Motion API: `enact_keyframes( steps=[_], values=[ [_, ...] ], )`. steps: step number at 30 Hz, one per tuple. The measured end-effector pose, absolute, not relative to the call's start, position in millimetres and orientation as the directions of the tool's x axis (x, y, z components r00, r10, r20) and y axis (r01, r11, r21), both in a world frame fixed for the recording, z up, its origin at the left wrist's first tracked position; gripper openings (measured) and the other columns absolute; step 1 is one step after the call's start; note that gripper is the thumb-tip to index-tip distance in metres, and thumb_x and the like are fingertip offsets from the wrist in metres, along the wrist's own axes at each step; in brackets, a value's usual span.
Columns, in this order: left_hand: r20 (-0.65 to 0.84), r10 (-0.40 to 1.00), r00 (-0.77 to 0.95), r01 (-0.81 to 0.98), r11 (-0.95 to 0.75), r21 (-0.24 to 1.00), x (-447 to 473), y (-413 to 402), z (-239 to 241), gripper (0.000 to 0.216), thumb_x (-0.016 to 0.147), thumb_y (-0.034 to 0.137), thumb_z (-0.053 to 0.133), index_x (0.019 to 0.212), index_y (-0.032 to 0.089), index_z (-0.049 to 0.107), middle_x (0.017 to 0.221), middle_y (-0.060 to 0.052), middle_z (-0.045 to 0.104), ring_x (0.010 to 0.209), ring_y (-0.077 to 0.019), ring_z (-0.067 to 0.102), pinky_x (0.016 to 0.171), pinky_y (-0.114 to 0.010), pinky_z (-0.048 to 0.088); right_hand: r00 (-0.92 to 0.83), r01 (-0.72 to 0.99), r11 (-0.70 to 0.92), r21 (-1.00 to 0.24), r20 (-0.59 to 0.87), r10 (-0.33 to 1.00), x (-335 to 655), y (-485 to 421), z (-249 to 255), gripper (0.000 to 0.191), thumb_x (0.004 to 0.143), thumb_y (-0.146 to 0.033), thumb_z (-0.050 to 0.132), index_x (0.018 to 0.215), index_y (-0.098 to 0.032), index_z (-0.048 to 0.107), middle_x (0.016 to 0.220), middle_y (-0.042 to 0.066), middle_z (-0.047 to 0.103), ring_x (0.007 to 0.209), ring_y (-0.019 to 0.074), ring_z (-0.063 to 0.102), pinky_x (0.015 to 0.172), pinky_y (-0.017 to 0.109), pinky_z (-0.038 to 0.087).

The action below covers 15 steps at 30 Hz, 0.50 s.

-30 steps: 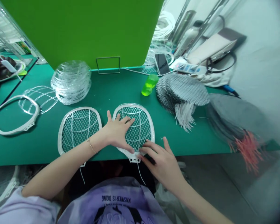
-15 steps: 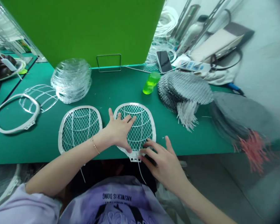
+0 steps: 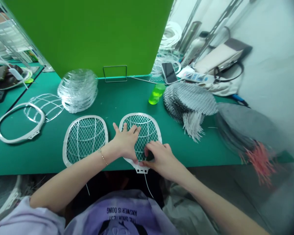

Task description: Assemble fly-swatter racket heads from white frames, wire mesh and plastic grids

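A white racket-shaped swatter head [image 3: 159,130] with metal mesh and curved white ribs lies near the table's front edge. My left hand [image 3: 127,143] is spread over its left side, fingers stretched on the mesh and thumb near the neck. Curled fingers of my right hand [image 3: 159,156] are at its lower right, the thumb at the neck and the index fingertip on the mesh; whatever they pinch is hidden. From the neck a thin white wire [image 3: 148,186] hangs over the edge. Just left lies a second meshed swatter head [image 3: 85,137], partly under my left forearm.
At left lie a bare white frame [image 3: 21,140], a loose rib grid [image 3: 49,109] and a stack of clear grids [image 3: 78,89]. Rightward stand a green bottle [image 3: 157,94] and mesh stacks [image 3: 193,98] [image 3: 245,122]. Behind rises a green board [image 3: 93,36]; a phone [image 3: 169,72] lies nearby.
My right hand has moved slightly left and its fingers have curled in at the neck. My left hand stays spread on the swatter head. The camera view has shifted slightly.
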<state>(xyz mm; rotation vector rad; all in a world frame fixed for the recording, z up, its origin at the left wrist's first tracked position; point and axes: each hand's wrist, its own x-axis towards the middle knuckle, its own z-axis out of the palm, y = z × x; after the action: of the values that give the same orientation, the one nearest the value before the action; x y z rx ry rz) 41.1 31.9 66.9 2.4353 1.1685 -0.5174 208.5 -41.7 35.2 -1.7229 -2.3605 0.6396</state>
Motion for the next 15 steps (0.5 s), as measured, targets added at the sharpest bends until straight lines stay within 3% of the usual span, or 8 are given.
enact_keyframes(
  steps=[3, 5, 9, 11, 15],
  values=[
    [-0.441, 0.645, 0.624, 0.769, -0.607, 0.201, 33, 30, 67, 0.131, 0.059, 0.067, 0.080, 0.160, 0.022, 0.010, 0.163, -0.020, 0.025, 0.145, -0.0574, 0.015, 0.098, -0.090, 0.002, -0.391, 0.824, 0.340, -0.453, -0.021, 0.920, 217, -21, 34, 0.023, 0.080, -0.037, 0.077, 0.087, -0.022, 0.061, 0.089, 0.002, 0.066, 0.088, 0.0214, 0.061, 0.073, 0.034, 0.043],
    [-0.375, 0.655, 0.657, 0.750, -0.618, 0.236, 28, 30, 67, 0.123, 0.065, 0.071, 0.074, 0.160, 0.021, 0.012, 0.162, -0.019, 0.028, 0.145, -0.0543, 0.020, 0.101, -0.088, 0.003, -0.322, 0.784, 0.339, -0.521, 0.126, 0.938, 228, 7, 28, 0.020, 0.087, -0.037, 0.069, 0.098, -0.022, 0.063, 0.094, 0.004, 0.066, 0.093, 0.0220, 0.061, 0.077, 0.034, 0.047],
    [-0.131, 0.747, 0.652, 0.753, -0.616, 0.232, 29, 43, 61, 0.077, 0.090, 0.060, 0.052, 0.151, 0.014, 0.039, 0.156, -0.017, 0.040, 0.144, -0.0372, 0.035, 0.119, -0.065, 0.017, -0.170, 0.738, 0.337, -0.585, 0.322, 0.931, 248, 72, 4, 0.030, 0.092, -0.037, 0.059, 0.115, -0.018, 0.064, 0.108, 0.011, 0.064, 0.100, 0.0250, 0.062, 0.088, 0.040, 0.050],
    [-0.018, 0.781, 0.624, 0.772, -0.612, 0.174, 32, 54, 53, 0.057, 0.097, 0.047, 0.046, 0.142, 0.014, 0.052, 0.149, -0.016, 0.048, 0.139, -0.0316, 0.043, 0.121, -0.055, 0.022, -0.211, 0.731, 0.368, -0.575, 0.321, 0.923, 250, 92, -8, 0.026, 0.092, -0.035, 0.059, 0.110, -0.018, 0.068, 0.105, 0.011, 0.065, 0.100, 0.0256, 0.062, 0.090, 0.041, 0.050],
    [0.047, 0.771, 0.635, 0.764, -0.635, 0.112, 35, 71, 34, 0.050, 0.098, 0.047, 0.044, 0.133, 0.016, 0.061, 0.148, -0.014, 0.051, 0.140, -0.0340, 0.042, 0.120, -0.058, 0.021, -0.281, 0.762, 0.414, -0.498, 0.321, 0.904, 245, 104, -16, 0.018, 0.093, -0.029, 0.058, 0.095, -0.020, 0.074, 0.096, 0.009, 0.067, 0.097, 0.0254, 0.063, 0.088, 0.040, 0.052]
  ],
)
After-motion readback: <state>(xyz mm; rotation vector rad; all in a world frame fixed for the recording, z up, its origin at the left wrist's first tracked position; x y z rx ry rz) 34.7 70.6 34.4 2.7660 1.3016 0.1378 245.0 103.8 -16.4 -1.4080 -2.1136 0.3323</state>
